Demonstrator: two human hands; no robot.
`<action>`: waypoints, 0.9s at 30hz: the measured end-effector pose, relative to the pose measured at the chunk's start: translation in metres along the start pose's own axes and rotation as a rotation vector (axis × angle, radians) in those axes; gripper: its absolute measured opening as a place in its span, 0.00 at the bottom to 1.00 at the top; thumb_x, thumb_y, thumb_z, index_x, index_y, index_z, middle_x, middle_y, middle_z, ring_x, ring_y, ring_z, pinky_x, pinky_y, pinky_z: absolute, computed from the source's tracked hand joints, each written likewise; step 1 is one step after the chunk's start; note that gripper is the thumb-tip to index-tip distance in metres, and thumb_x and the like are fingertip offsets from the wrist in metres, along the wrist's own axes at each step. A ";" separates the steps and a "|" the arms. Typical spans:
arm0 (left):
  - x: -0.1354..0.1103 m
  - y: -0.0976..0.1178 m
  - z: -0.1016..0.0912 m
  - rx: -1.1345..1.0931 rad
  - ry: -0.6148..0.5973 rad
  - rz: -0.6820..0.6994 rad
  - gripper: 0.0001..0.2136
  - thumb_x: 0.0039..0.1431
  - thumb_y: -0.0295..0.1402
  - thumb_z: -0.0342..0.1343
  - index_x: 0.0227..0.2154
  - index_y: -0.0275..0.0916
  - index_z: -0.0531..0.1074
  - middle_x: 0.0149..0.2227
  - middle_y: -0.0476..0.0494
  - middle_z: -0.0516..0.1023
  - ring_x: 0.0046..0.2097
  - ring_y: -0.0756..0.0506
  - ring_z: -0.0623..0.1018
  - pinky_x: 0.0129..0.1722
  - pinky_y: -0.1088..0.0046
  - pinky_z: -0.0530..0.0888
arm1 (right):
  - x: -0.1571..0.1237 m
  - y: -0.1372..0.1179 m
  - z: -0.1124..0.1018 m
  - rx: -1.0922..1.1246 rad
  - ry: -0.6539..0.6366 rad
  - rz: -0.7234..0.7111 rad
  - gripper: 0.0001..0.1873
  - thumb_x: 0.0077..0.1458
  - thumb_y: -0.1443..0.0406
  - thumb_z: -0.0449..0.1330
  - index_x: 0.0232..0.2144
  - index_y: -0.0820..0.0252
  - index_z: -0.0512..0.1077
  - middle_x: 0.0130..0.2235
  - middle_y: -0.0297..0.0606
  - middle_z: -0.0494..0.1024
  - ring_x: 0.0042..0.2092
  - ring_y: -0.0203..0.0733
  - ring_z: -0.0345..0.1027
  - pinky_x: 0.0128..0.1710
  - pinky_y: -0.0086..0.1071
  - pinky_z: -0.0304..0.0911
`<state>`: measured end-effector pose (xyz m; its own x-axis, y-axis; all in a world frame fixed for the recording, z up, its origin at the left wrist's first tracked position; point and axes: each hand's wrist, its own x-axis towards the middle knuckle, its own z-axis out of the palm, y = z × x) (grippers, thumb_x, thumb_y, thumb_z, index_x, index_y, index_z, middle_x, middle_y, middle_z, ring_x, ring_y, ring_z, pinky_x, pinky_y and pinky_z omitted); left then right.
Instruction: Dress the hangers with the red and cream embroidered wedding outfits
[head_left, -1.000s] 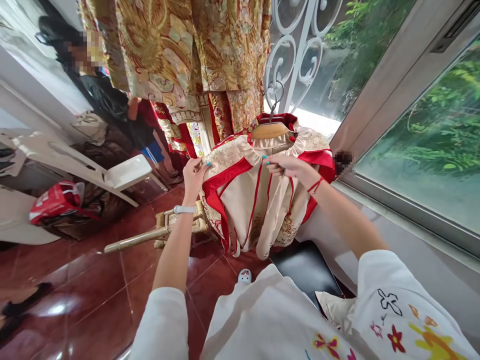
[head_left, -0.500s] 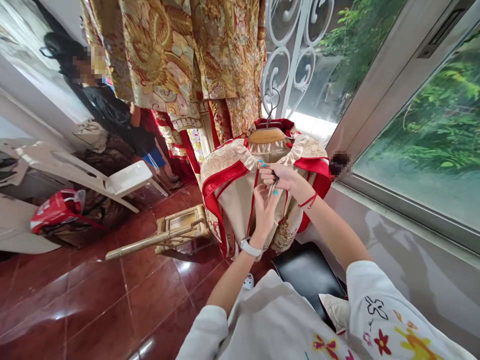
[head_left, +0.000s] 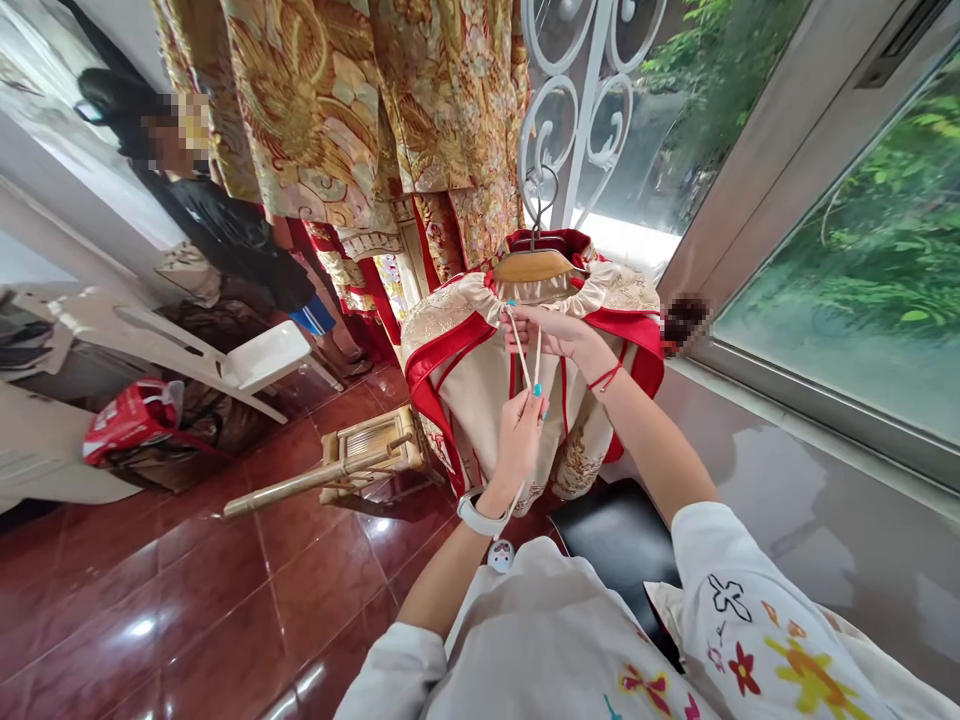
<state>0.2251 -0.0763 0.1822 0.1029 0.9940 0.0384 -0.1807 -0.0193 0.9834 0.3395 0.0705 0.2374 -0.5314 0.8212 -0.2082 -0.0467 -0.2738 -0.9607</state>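
A cream and gold brocade garment (head_left: 480, 390) with red trim and a gathered neckline hangs before me on a wooden hanger (head_left: 534, 266). A thin cream drawstring (head_left: 523, 358) runs down from its neckline in two strands. My left hand (head_left: 517, 440), wearing a white watch, is closed on the lower part of the drawstring. Higher up, at the front of the neckline, my right hand (head_left: 546, 330) has its fingers closed around the drawstring's upper part; a red string bracelet circles that wrist. Some fingertips of both hands are hidden.
Gold embroidered garments (head_left: 315, 110) hang behind. A small bamboo stool or chair (head_left: 371, 452) stands left, with a white chair (head_left: 266, 355) beyond it and a person in dark clothing (head_left: 225, 235). A black seat (head_left: 611, 540) is close by on the right, below the window frame (head_left: 795, 395).
My left hand has moved down from the right hand, and the drawstring now stretches visibly between them. My right hand has shifted slightly left and up.
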 end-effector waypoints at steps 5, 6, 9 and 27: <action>0.005 -0.001 -0.024 0.096 -0.052 0.001 0.31 0.53 0.68 0.51 0.20 0.42 0.58 0.20 0.55 0.50 0.23 0.52 0.51 0.22 0.71 0.49 | -0.062 0.033 -0.021 -0.441 0.289 -0.241 0.18 0.69 0.53 0.51 0.43 0.61 0.73 0.42 0.48 0.77 0.40 0.44 0.72 0.45 0.43 0.73; 0.005 -0.002 -0.025 0.101 -0.070 -0.001 0.31 0.53 0.68 0.51 0.20 0.42 0.58 0.20 0.55 0.50 0.23 0.52 0.51 0.22 0.71 0.49 | -0.073 0.038 -0.024 -0.628 0.411 -0.364 0.18 0.68 0.53 0.54 0.46 0.59 0.73 0.47 0.50 0.76 0.45 0.48 0.72 0.48 0.46 0.72; 0.002 -0.002 -0.023 0.108 -0.111 -0.017 0.31 0.54 0.67 0.50 0.21 0.42 0.58 0.20 0.55 0.51 0.23 0.52 0.51 0.22 0.71 0.49 | -0.084 0.048 -0.029 -1.220 0.566 -0.689 0.15 0.65 0.57 0.58 0.53 0.50 0.72 0.59 0.48 0.71 0.60 0.57 0.62 0.61 0.58 0.59; 0.027 0.040 -0.023 0.855 -0.245 0.128 0.20 0.64 0.30 0.47 0.15 0.43 0.54 0.17 0.51 0.58 0.22 0.48 0.57 0.29 0.66 0.54 | -0.020 0.043 0.007 -1.750 0.454 -0.778 0.16 0.69 0.65 0.47 0.42 0.61 0.75 0.39 0.48 0.77 0.43 0.52 0.63 0.44 0.42 0.50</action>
<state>0.1985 -0.0478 0.2190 0.3552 0.9297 0.0972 0.5750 -0.2992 0.7615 0.3418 0.0384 0.2012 -0.5790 0.6225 0.5266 0.7725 0.6254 0.1101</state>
